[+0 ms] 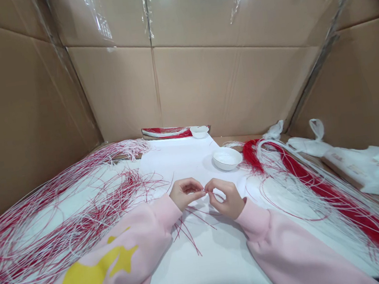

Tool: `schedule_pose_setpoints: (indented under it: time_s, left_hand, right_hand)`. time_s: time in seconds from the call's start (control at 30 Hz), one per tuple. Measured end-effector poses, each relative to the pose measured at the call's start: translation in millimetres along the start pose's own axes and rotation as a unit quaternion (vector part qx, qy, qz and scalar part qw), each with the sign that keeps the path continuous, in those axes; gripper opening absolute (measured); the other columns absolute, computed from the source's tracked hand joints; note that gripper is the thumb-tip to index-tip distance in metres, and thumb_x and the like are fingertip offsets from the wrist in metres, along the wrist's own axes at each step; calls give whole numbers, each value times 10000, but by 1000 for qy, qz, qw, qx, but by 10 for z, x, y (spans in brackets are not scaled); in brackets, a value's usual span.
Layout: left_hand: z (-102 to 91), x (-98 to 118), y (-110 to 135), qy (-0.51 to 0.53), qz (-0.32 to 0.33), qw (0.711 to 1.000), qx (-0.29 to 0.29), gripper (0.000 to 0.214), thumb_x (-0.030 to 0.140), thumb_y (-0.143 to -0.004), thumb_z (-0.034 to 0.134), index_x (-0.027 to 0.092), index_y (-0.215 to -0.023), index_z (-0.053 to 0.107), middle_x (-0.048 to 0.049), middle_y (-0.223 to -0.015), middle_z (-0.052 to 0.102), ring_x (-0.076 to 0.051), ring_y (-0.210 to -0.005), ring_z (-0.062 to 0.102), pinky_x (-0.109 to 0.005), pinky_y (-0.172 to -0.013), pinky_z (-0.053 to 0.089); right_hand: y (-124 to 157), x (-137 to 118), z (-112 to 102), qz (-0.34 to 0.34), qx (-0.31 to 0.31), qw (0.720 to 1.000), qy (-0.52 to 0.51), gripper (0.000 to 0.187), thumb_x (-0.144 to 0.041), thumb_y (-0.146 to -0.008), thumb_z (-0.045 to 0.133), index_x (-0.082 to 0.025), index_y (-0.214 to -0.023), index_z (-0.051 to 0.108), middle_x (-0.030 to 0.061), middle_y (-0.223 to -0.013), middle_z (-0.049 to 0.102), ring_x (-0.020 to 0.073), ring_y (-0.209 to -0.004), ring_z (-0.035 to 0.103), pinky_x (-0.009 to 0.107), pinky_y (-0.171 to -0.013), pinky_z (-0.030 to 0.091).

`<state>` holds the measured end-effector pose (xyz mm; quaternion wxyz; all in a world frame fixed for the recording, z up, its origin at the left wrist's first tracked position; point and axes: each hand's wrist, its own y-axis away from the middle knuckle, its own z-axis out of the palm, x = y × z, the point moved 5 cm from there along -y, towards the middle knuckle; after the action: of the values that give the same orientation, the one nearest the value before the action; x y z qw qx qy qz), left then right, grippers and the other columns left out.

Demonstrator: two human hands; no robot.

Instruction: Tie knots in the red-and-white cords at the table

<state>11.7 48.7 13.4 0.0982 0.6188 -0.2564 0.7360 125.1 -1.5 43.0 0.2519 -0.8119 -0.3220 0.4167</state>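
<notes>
Over the middle of the white table (204, 264), my left hand (186, 193) and my right hand (226, 197) meet at the fingertips. Thumb and index finger of each are pinched together on what looks like a thin cord, and its tiny end is hard to make out. Several loose red cords (189, 239) stick out below my left hand and lie on the tabletop. Beside my left forearm spreads a long bundle of red and white cords (96, 222).
A white bowl (227, 159) stands beyond my right hand, and a smaller bowl (200, 132) sits at the back by a tray of cords (166, 132). More red cords (314, 186) run along the right. White plastic bags (368, 168) lie far right. Cardboard walls (202, 80) enclose the table.
</notes>
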Motion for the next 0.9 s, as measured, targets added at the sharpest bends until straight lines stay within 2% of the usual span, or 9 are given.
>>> schedule_pose_setpoints:
  time_s: [0.9]
  left_hand:
    - [-7,-15,0,8,-27,1000,9,216,212,-473,735,103,-628,633,-31,-627,640,-138,-625,594,-255,-641,475]
  right_hand:
    - [-4,-11,1,-9,-8,1000,-2,141,-43,-653,422,-181,-656,448,21,-681,538,129,-625,510,252,-593,409]
